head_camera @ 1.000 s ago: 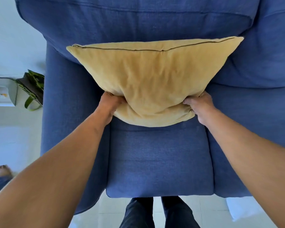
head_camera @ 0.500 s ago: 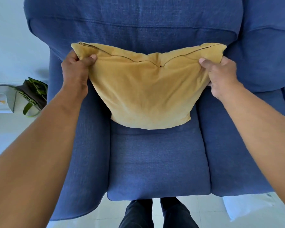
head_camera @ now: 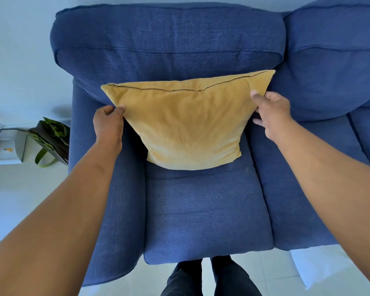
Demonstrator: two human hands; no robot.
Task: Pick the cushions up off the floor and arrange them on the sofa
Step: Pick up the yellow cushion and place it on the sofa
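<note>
The yellow cushion (head_camera: 188, 127) is leaning on the sofa (head_camera: 201, 210) back — soft, light, best handled by its side edges. Left hand (head_camera: 108, 123) is pinching its left edge; right hand (head_camera: 271, 110), fingers loosely spread, is touching the right.

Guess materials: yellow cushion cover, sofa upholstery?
Cushion: looks like soft velvet or brushed fabric, matte, with a faint mottled nap and a dark zip along the top edge; fibre cannot be told. Sofa: coarse woven blue cloth, linen-like, with visible slubby weave and stitched seams on the back cushion.
</note>
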